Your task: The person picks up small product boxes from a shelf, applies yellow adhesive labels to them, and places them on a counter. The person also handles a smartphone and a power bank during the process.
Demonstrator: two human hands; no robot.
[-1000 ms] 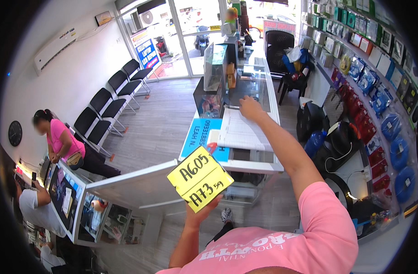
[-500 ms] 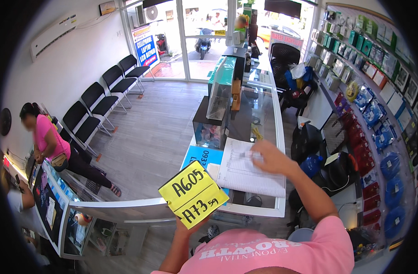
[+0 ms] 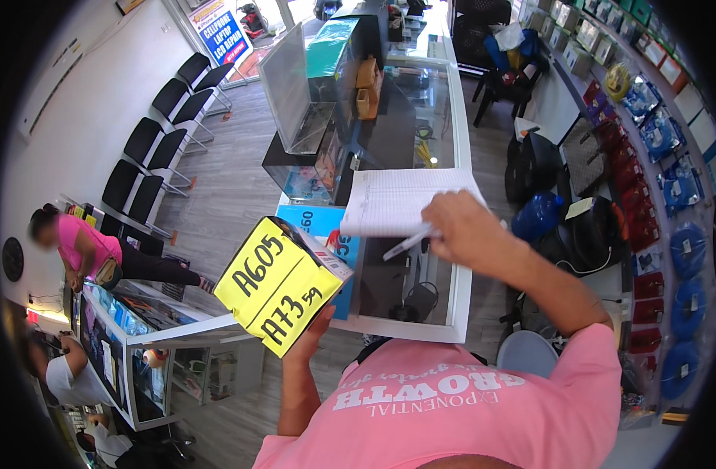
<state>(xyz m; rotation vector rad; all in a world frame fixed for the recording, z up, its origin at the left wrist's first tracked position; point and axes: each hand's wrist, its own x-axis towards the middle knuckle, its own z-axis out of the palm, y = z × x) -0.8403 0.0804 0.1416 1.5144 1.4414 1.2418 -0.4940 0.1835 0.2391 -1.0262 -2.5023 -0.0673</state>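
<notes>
My left hand (image 3: 314,334) is closed around the lower side of a small box (image 3: 278,283), holding it up near the counter's front edge. A yellow label with black handwriting covers the box's face; its printed side shows at the right. Between the fingers of my right hand (image 3: 461,225) is a white pen (image 3: 407,243), its end pointing down and left. This hand is at the near right edge of an open lined notebook (image 3: 409,199) with writing on its pages. Whether the fingers also grip the paper, I cannot tell. The notebook lies over the glass counter (image 3: 460,301).
A blue sheet (image 3: 315,222) lies beside the notebook. Beyond stand a dark display case (image 3: 299,176) with a raised clear lid and a brown holder (image 3: 366,92). Packaged goods (image 3: 674,187) hang on the right wall. A person in pink (image 3: 92,246) leans over the left counter.
The box has moved left and tilted, showing its side. The notebook has shifted away and left, baring glass. My right hand is lower in view, and the pen now shows clearly.
</notes>
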